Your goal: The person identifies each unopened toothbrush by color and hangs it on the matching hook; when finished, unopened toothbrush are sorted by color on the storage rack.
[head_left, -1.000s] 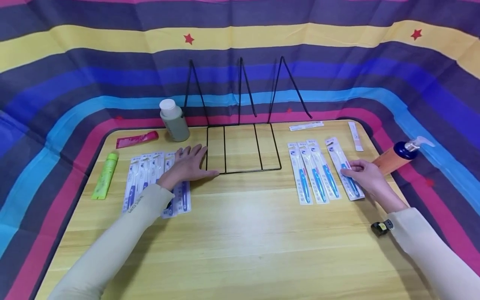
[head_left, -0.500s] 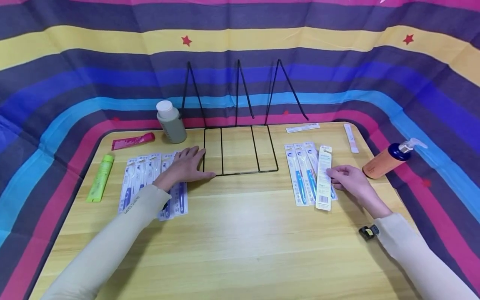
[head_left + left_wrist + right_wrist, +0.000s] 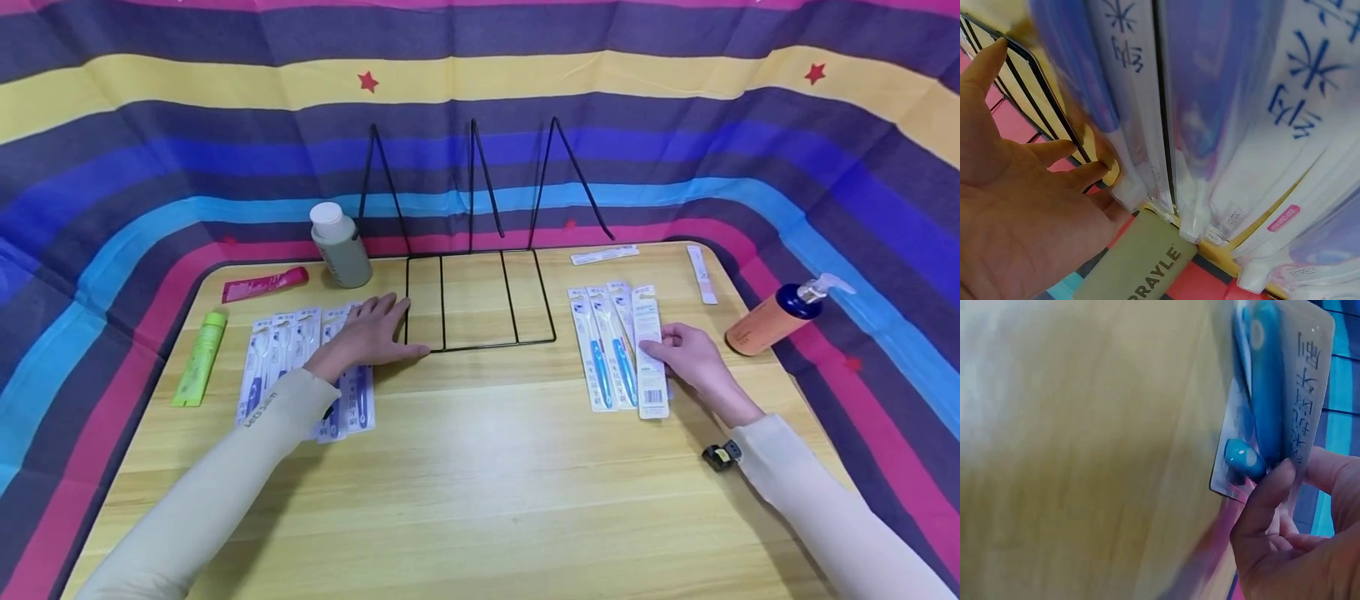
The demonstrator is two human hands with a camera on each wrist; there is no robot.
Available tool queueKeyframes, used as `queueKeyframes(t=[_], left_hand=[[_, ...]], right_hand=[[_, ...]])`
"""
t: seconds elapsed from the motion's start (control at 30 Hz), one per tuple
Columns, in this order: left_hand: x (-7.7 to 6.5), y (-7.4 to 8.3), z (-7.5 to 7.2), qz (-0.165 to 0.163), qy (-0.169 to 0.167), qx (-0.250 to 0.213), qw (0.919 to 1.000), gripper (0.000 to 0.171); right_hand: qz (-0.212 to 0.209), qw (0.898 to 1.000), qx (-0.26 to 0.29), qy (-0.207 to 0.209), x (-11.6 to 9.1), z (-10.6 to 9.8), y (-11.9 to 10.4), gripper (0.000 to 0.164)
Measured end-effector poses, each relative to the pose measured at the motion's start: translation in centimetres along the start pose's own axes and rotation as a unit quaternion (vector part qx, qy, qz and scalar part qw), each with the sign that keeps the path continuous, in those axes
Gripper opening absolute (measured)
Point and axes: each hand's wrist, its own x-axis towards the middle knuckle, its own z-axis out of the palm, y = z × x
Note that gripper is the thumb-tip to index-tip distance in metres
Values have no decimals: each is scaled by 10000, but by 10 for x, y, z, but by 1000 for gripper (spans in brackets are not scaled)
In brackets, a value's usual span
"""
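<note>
In the head view my right hand (image 3: 692, 357) pinches a packaged toothbrush (image 3: 648, 321) by its right edge. Its printed back with a barcode faces up, and it overlaps the rightmost of several blue packaged toothbrushes (image 3: 602, 350). The right wrist view shows the held toothbrush (image 3: 1267, 381) from its blue-handled side, between thumb and fingers. My left hand (image 3: 375, 332) lies with fingers spread at the left edge of a black wire rack (image 3: 442, 304). Beneath that wrist are several purple packaged toothbrushes (image 3: 362, 396), partly hidden by the sleeve; the left wrist view shows purple-handled packs (image 3: 1204, 75) close up.
A grey-green bottle (image 3: 345, 254), a pink tube (image 3: 262, 285) and a green tube (image 3: 201, 358) are at the left. Two slim white packets, one at the back (image 3: 603, 255) and another (image 3: 701, 273) by the right corner, lie near an orange pump bottle (image 3: 768, 321).
My right hand has picked up the rightmost toothbrush pack, flipped it back side up and moved it left against the other blue ones. My left hand stays at the rack.
</note>
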Motion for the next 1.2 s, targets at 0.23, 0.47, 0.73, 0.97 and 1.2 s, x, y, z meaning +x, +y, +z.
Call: queueKeyframes(t=[0.23, 0.47, 0.73, 0.97, 1.2], left_hand=[[0, -1, -1, 13, -28, 43, 10000, 110], [-1, -3, -1, -40, -48, 30, 10000, 110], [1, -1, -2, -28, -73, 103, 9999, 111], [0, 1, -3, -37, -58, 96, 9999, 110], [0, 2, -2, -35, -69, 80, 9999, 111]], right_hand=[[-112, 9823, 1869, -27, -13, -7, -7, 30], [-606, 9110, 4002, -784, -32, -4, -28, 26], [-1022, 8923, 4269, -1050, -39, 18, -58, 42], [-1552, 8887, 4119, -1282, -42, 44, -76, 41], [-2233, 8735, 3983, -1688, -38, 77, -88, 15]])
